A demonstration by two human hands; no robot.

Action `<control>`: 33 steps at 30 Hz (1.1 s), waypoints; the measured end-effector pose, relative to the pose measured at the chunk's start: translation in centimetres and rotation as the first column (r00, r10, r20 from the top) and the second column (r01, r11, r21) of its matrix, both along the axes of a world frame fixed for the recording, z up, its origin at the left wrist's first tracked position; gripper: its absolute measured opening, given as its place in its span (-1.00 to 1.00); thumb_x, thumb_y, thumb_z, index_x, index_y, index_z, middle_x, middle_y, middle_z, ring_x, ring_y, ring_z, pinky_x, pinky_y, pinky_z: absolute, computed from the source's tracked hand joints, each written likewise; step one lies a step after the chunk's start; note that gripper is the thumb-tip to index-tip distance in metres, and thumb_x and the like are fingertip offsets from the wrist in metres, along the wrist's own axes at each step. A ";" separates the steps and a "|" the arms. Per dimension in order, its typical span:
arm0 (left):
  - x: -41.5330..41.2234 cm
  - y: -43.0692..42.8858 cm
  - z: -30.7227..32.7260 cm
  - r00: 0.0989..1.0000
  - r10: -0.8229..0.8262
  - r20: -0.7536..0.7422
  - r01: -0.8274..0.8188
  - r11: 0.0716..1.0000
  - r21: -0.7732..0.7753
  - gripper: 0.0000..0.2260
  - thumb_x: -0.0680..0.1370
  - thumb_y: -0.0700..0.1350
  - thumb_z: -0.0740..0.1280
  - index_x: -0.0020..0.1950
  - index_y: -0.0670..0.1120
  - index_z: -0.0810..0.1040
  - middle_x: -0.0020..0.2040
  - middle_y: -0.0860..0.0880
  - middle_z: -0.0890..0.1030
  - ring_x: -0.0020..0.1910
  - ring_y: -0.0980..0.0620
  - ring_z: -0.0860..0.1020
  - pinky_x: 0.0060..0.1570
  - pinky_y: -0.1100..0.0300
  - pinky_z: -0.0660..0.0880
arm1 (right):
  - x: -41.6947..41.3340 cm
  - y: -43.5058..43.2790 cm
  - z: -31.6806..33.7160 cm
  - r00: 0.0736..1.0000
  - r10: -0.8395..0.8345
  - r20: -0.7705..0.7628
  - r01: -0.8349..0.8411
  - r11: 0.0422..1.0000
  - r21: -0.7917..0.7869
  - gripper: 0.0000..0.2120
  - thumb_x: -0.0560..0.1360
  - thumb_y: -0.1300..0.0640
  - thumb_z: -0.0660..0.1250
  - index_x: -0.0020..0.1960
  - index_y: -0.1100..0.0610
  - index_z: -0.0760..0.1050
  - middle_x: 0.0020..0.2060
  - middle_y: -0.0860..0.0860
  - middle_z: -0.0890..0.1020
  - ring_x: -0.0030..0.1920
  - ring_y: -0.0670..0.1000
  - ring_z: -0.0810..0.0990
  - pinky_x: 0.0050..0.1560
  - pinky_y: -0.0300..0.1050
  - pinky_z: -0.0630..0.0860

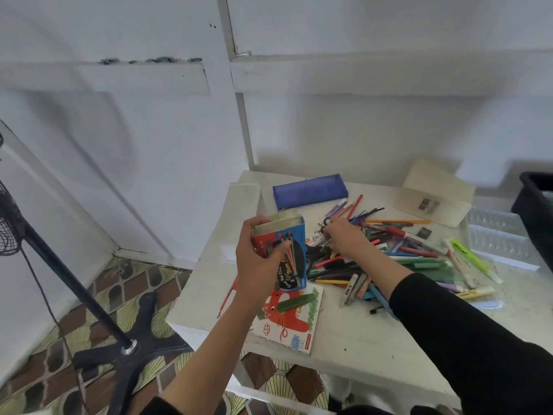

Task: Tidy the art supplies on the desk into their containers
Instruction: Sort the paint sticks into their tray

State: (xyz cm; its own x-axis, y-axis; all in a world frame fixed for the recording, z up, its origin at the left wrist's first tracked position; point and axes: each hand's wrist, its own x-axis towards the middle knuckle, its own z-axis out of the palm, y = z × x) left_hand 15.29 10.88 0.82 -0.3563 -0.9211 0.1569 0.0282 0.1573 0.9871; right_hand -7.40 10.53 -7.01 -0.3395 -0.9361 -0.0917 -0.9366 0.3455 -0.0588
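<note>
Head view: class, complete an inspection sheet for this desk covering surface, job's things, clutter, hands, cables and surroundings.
Surface: white desk, paint scuffed.
Job's things: pile of pens and markers lying loose; blue pencil case behind it; clear tray at the right.
Clutter: cream box with a barcode; picture-covered box at the front edge.
Hands: left hand grips an open pencil box; right hand reaches into the pile, grip unclear.
Cables: thin black cord beside the fan stand.
Surroundings: white walls, patterned floor, black bin.
</note>
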 end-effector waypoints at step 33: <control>-1.4 -0.7 1.7 0.985 0.071 -0.158 -0.028 0.965 0.261 -0.88 0.57 -0.18 0.29 -0.05 0.01 0.59 -0.06 -0.01 0.63 -0.21 0.13 0.66 -0.35 0.29 0.55 | 4.5 4.0 14.0 0.399 0.484 0.779 0.771 0.283 -0.570 -0.85 0.65 0.19 0.03 -0.08 0.04 0.26 -0.40 0.05 0.61 -0.54 -0.05 0.39 -0.48 -0.24 0.33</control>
